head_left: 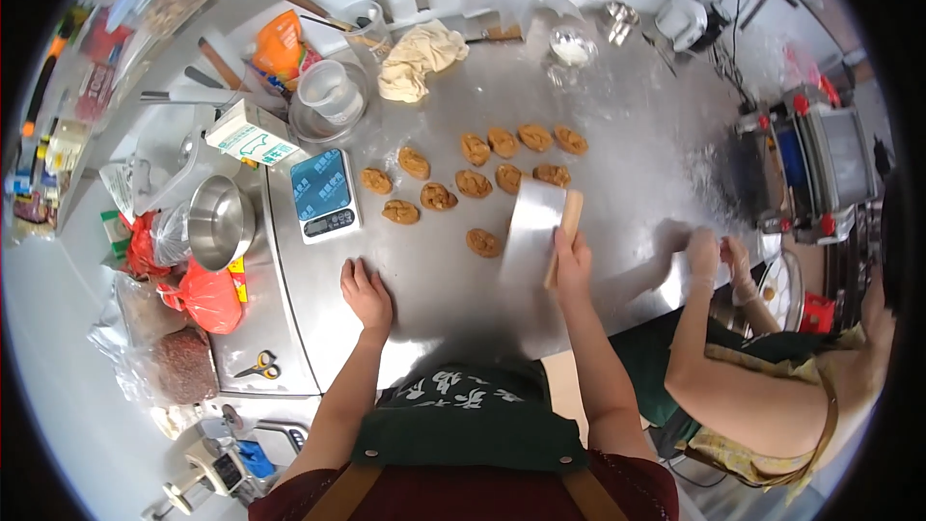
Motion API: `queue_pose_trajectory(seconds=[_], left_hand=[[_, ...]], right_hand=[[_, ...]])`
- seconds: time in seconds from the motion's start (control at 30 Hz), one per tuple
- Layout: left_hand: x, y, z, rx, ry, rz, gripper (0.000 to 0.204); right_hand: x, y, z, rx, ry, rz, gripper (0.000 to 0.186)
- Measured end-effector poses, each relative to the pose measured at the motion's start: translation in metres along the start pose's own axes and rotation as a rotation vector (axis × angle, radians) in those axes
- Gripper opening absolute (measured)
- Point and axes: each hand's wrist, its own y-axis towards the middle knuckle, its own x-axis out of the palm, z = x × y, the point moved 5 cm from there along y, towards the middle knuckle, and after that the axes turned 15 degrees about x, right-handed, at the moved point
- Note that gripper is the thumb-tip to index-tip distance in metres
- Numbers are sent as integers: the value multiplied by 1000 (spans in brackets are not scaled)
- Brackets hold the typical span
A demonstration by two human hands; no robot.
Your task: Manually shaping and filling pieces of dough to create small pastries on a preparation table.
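My right hand (pixel 573 265) is closed around the wooden handle of a dough scraper (pixel 533 222). The scraper's wide metal blade points left, close to several brown, lumpy dough pieces (pixel 473 183) lying on the steel worktable (pixel 424 270). One dough piece (pixel 483 242) lies apart, nearer to me, just left of the blade. My left hand (pixel 367 297) rests on the tabletop with its fingers out and nothing in it. Beyond it stands a digital kitchen scale (pixel 324 195) with a blue top.
At the right, a co-worker's gloved hands (pixel 719 260) work beside a rolling machine (pixel 820 164). A metal bowl (pixel 221 222), red plastic bag (pixel 207 297), carton (pixel 253 133) and scissors (pixel 260 365) are on the left. A cloth (pixel 422 58) and plastic tub (pixel 330 92) sit toward the back.
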Motion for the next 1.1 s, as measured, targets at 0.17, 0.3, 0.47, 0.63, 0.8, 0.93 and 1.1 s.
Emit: queue_pose_trajectory(seconds=[0.17,0.3,0.47,0.63,0.8,0.93,1.1], left_hand=[[11,-3,4,-78,137,-187,44],[13,-1,7,-123,145,-265,47],[15,-6,6,-132,146,-282,49],[17,-3,4,-139,156,-294,51],[16,-2,4,-121,145,-281,51],[16,-1,4,-116,136,-275,51],[17,-3,4,-113,112,-255,51]], right_hand=[[75,88,-61,113,316,-72,30],[127,180,-68,237,465,9,29],[158,263,-74,216,425,131,34],[163,300,-89,102,395,65,33],[175,263,-89,177,71,140,35],[228,148,-78,-704,-766,64,37],[294,55,-23,-887,-1062,-320,45]])
